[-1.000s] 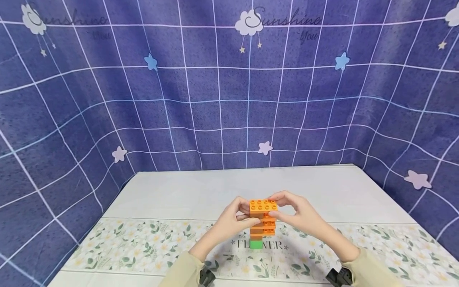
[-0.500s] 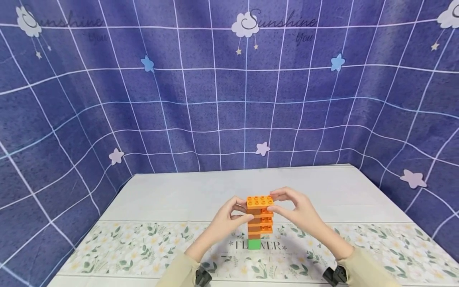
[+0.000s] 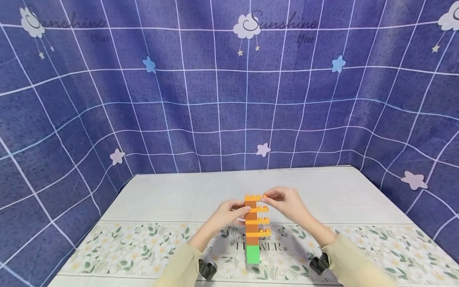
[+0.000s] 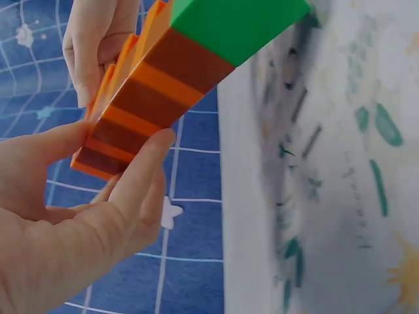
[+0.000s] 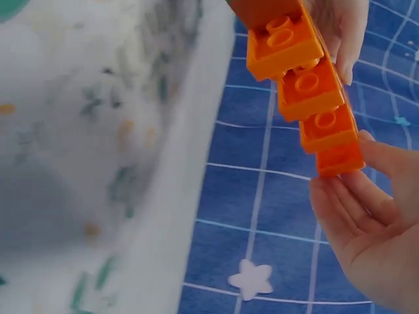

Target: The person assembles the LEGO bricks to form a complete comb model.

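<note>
A tall toy brick tower (image 3: 252, 228) stands out between both hands, with a green brick (image 3: 253, 255) at its bottom. Above the green, brown bricks alternate with several thin orange plates whose studded ends jut to the right. The left hand (image 3: 226, 216) grips the upper part of the tower; in the left wrist view its thumb and fingers lie on opposite sides. At the upper right, the right hand (image 3: 289, 204) pinches the jutting end of the top orange plate (image 5: 340, 160). The tower tilts, its green bottom nearer to me than its top.
A white table (image 3: 172, 195) carries a floral strip (image 3: 150, 243) with FLOWER lettering. Behind it and at both sides hangs a blue grid-patterned curtain (image 3: 201, 119) with stars and clouds. Black devices are strapped at the left wrist (image 3: 207, 269) and right wrist (image 3: 319, 264).
The tower has tilted, its green bottom swinging toward me, so the top plate now shows almost edge-on. Both hands keep their hold; the right hand has shifted slightly left.
</note>
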The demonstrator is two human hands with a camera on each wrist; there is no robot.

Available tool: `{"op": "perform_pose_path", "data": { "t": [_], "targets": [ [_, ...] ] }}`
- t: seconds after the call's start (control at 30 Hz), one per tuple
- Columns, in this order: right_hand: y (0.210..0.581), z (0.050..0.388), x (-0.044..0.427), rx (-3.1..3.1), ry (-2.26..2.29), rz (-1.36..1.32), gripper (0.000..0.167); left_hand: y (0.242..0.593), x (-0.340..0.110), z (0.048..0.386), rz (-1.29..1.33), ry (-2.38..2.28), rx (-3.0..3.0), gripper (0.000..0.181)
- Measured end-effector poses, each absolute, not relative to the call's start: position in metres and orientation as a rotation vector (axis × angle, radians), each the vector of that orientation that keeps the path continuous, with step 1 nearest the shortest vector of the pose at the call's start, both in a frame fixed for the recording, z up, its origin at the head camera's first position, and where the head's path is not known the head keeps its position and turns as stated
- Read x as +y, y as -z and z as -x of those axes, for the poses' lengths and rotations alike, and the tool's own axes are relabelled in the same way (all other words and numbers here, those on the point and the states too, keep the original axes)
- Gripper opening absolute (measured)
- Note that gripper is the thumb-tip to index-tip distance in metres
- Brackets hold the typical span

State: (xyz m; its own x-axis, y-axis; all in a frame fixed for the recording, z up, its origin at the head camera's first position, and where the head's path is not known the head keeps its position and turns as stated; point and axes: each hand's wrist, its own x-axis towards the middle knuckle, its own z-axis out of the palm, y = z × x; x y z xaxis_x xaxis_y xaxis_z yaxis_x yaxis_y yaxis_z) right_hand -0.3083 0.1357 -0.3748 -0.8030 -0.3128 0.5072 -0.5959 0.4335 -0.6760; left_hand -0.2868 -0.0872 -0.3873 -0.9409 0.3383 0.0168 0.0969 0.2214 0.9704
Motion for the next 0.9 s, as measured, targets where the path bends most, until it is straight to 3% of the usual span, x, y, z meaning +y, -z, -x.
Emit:
{"op": "perform_pose_path", "data": {
  "t": [0.2,0.57,0.9],
  "targets": [
    [0.395,0.321,0.135,-2.434,-1.22,-0.802,0.02,0.399,-0.088,0.294,-0.405,-1.777,2.207,0.069],
    [0.416,0.334,0.129,-2.617,-1.186,-0.747,0.02,0.419,-0.084,0.303,-0.327,-1.594,2.38,0.048],
    [0.424,0.333,0.129,-2.779,-1.227,-0.753,0.017,0.423,-0.084,0.3,-0.271,-1.389,2.471,0.047]
  ]
}}
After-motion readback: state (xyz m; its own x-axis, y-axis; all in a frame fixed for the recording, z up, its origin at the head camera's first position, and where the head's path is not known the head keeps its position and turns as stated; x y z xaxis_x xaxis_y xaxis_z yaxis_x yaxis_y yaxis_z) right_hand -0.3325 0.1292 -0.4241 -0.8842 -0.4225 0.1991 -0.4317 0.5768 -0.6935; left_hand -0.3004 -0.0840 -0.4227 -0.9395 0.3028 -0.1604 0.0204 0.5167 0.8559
